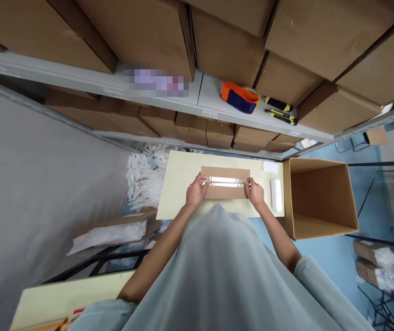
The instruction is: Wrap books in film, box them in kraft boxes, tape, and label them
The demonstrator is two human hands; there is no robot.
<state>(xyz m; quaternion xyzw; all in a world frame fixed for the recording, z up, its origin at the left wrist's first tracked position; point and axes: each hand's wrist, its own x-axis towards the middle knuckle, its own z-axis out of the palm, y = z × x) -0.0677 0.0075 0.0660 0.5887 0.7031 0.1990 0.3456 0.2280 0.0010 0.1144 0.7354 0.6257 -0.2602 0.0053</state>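
We work on the flat box (225,189), which lies mid-way along the pale table (178,193) with its long side across us. Our left hand (195,191) sits at the box's left end and our right hand (256,193) at its right end, each with fingers curled down so that the tips rest on an end of the clear tape strip (226,181) running along the box's top; whether they pinch the tape or only press it is too small to tell. To do this well, we judge, the strip should be kept taut and straight and rubbed down from the middle outward, so that no bubble or crease is trapped. Behind the box rises the grey shelving (90,82), stacked with brown cartons (142,32); right of the box an open carton (321,197) stands against the table; left of the box lies a heap of white bags (145,177); on the shelf behind the box rests an orange and blue tape dispenser (239,97); just right of the box lies a white roll (276,194); further behind and to its right, yellow-handled knives (281,112)
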